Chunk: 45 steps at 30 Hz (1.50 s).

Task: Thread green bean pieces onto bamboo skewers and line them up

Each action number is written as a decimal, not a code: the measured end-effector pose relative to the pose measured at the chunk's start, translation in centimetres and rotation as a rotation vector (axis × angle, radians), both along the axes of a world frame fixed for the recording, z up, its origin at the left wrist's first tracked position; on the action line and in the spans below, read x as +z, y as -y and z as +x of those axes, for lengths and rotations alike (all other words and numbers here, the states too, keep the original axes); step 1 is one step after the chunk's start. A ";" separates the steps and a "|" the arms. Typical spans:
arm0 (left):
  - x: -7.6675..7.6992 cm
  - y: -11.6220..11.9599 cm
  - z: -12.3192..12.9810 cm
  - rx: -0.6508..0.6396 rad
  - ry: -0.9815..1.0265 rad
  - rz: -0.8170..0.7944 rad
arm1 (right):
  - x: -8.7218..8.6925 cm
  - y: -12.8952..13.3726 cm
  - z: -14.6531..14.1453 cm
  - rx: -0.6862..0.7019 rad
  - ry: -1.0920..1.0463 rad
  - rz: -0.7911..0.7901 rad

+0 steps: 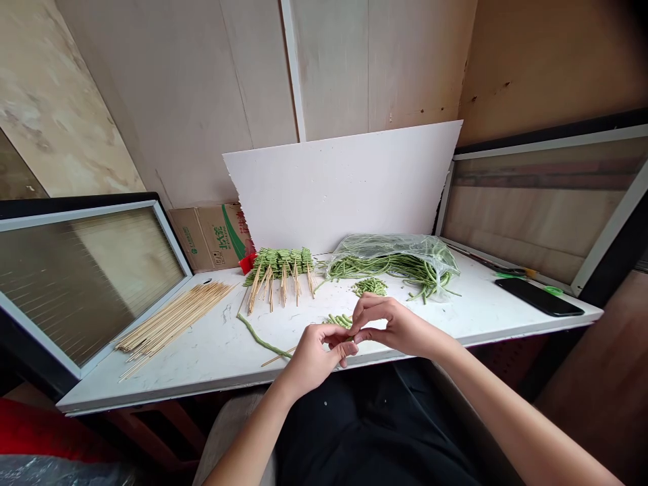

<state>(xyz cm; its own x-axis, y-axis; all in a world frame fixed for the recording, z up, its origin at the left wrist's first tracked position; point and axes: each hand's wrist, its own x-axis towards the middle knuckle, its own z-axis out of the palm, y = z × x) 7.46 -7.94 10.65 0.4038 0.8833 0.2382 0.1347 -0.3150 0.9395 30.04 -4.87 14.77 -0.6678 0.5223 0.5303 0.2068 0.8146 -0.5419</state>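
Dark-clad lap [374, 432] in foreground. Above it, fingers of the left hand [314, 358] and right hand [395, 327] pinch a small, mostly hidden object [350, 339]. On the white surface [207, 361], cut bean pieces [335, 320] lie just beyond, loose skewers [175, 322] left, bagged long beans [389, 266] behind.

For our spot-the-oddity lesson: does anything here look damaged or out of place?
Yes: the white board behind the bagged beans has ragged side edges, unlike its straight top. One long bean also lies apart from them.
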 end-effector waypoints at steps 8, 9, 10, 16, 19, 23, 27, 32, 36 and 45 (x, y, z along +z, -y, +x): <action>-0.2 -0.1 0.0 -0.012 -0.006 0.021 | 0.3 0.1 0.0 -0.043 0.029 0.062; -0.1 -0.1 0.0 -0.007 -0.009 0.021 | 0.4 0.1 0.1 -0.051 0.021 0.071; -0.1 -0.1 0.0 0.000 -0.009 0.021 | 0.4 0.1 0.2 -0.060 0.010 0.079; 0.2 0.0 -0.1 0.004 -0.005 0.029 | 0.8 -0.2 0.8 -0.121 -0.038 0.124; 0.1 -0.1 -0.2 0.014 0.003 0.032 | 0.9 -0.3 1.0 -0.143 -0.052 0.144; 0.0 -0.1 -0.1 0.024 0.000 0.025 | 1.1 0.0 0.9 -0.155 -0.018 0.132; 0.0 0.0 0.2 0.012 -0.016 0.031 | 1.0 0.5 0.5 -0.092 0.067 0.081; 0.0 0.1 0.2 0.013 -0.038 0.036 | 0.5 0.3 0.0 -0.067 0.096 0.059; 0.1 0.1 0.2 0.016 -0.053 0.049 | 0.1 0.0 0.0 -0.068 0.090 0.056; -0.3 -0.1 0.1 0.040 -0.051 0.060 | -0.2 0.2 -0.5 -0.093 0.095 0.073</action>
<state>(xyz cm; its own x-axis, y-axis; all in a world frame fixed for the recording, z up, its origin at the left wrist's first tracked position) 7.58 -7.84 10.36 0.3814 0.8837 0.2714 0.1954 -0.3640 0.9107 29.54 -5.03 14.53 -0.6674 0.5464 0.5060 0.3306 0.8262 -0.4561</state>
